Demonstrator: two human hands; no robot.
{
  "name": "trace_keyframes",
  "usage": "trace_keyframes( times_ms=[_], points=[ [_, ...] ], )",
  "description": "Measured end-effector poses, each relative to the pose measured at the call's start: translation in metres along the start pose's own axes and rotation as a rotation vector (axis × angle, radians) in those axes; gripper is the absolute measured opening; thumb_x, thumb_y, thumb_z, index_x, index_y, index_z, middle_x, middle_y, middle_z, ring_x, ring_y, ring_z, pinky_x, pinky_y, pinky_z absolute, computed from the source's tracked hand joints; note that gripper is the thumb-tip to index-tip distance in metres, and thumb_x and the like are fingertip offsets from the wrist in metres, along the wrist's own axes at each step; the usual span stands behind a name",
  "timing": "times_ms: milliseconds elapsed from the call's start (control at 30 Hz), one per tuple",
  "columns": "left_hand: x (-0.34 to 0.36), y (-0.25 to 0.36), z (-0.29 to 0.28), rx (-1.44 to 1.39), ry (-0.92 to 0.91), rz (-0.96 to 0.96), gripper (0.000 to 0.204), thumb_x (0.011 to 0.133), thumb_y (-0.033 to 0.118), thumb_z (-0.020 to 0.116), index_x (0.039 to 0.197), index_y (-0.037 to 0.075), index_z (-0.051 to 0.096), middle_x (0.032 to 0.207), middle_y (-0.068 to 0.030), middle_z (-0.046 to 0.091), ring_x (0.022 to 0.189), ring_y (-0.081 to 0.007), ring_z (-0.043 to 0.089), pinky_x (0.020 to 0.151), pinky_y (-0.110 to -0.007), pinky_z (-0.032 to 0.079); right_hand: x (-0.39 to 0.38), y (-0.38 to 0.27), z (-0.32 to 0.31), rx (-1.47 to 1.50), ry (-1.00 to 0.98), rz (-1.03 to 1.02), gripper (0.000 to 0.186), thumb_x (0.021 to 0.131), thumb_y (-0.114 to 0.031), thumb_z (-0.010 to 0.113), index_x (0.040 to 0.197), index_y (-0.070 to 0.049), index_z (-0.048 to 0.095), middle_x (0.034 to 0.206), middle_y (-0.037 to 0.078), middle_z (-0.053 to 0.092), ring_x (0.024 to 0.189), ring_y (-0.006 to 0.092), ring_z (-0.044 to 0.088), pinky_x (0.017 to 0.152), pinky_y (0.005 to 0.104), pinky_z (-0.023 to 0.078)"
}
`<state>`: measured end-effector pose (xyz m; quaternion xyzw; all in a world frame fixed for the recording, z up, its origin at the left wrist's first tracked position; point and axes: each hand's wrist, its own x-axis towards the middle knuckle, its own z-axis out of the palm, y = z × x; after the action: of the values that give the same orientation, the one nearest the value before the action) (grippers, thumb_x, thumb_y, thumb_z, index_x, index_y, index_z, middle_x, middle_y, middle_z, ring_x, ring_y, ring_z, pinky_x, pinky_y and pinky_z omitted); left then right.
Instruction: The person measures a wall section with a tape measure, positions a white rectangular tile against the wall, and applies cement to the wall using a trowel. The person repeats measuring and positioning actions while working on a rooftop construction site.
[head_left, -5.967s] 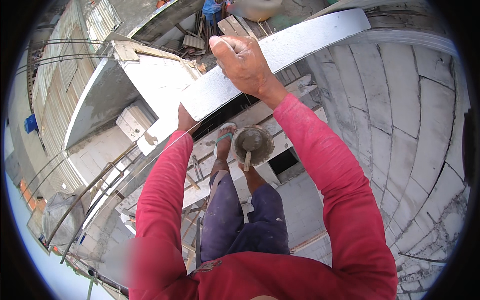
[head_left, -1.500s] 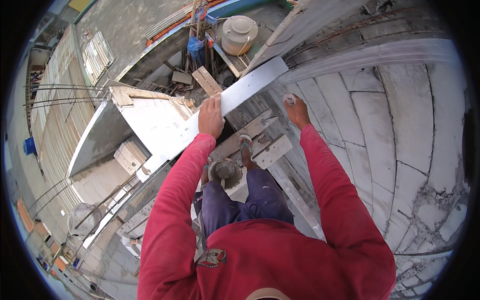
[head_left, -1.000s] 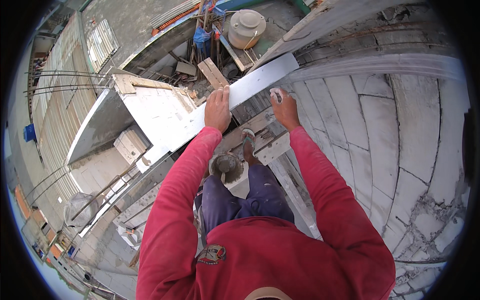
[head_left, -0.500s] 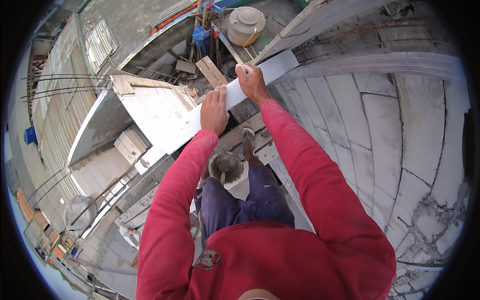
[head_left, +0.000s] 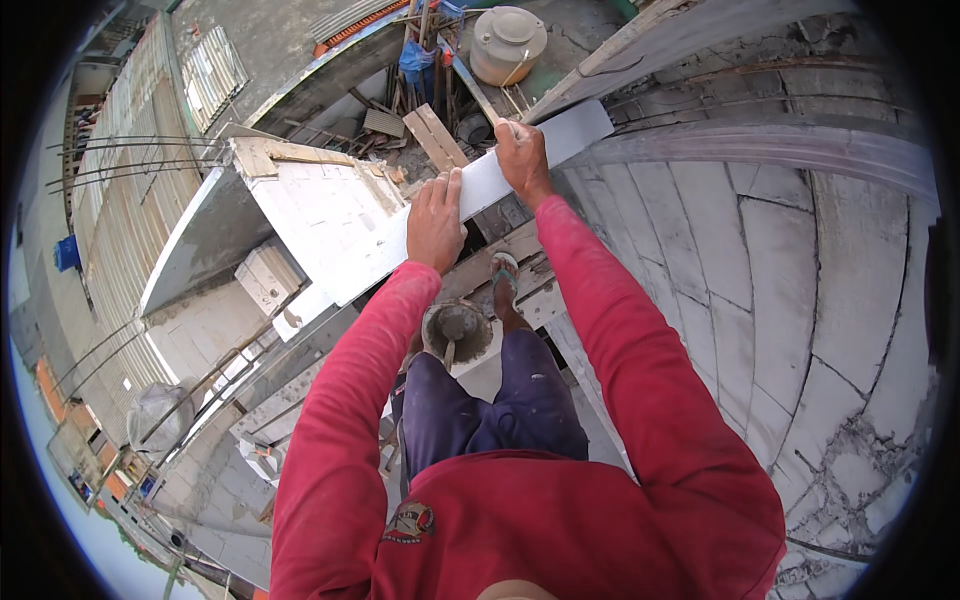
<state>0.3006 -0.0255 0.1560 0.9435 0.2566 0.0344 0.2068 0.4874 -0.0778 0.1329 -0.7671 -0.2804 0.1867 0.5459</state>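
The folded fingers of your right hand (head_left: 522, 160) turn out of view, so whether they pinch anything cannot be told. Your left hand (head_left: 435, 222) covers part of the white slab (head_left: 483, 188). Your left knee (head_left: 435, 378) hides the near side of the bucket (head_left: 482, 325). The lower edge cuts off your red shirt (head_left: 560, 520); its badge (head_left: 408, 522) is too small to read.

A hand could pass over the slab (head_left: 485, 188) through the narrow gap between left hand (head_left: 435, 225) and right hand (head_left: 522, 160), but the panel (head_left: 650, 50) stands beyond its right end, the wall (head_left: 740, 260) bounds its right, and the bucket (head_left: 430, 325) sits below its near side.
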Motion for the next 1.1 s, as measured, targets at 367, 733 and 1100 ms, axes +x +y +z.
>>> trace_keyframes(
  times_ms=[367, 733, 1100],
  points=[
    [-0.003, -0.004, 0.007, -0.010, 0.025, 0.016, 0.091, 0.065, 0.003, 0.079, 0.147, 0.002, 0.040, 0.129, -0.0174, 0.054, 0.123, -0.0374, 0.052, 0.109, -0.044, 0.042, -0.010, 0.007, -0.003, 0.264, -0.026, 0.278, 0.040, 0.098, -0.023, 0.050, 0.070, 0.005, 0.046, 0.059, 0.015, 0.042, 0.058, 0.0162, 0.038, 0.056, 0.0426, 0.037],
    [-0.001, 0.003, -0.004, 0.020, -0.017, 0.003, 0.086, 0.065, 0.004, 0.078, 0.144, 0.000, 0.043, 0.136, -0.0159, 0.054, 0.126, -0.0323, 0.052, 0.107, -0.042, 0.043, -0.074, -0.009, -0.040, 0.131, -0.021, 0.272, 0.041, 0.100, -0.026, 0.051, 0.073, 0.005, 0.048, 0.064, 0.016, 0.046, 0.062, 0.0200, 0.039, 0.061, 0.0432, 0.038],
    [-0.002, 0.000, -0.002, 0.056, 0.032, 0.045, 0.085, 0.067, 0.005, 0.078, 0.144, 0.000, 0.043, 0.135, -0.0148, 0.054, 0.126, -0.0313, 0.052, 0.108, -0.041, 0.042, -0.197, 0.033, -0.124, -0.203, -0.131, 0.438, 0.039, 0.100, -0.030, 0.054, 0.081, 0.004, 0.052, 0.074, 0.022, 0.053, 0.069, 0.0266, 0.048, 0.069, 0.0417, 0.042]
  ],
)
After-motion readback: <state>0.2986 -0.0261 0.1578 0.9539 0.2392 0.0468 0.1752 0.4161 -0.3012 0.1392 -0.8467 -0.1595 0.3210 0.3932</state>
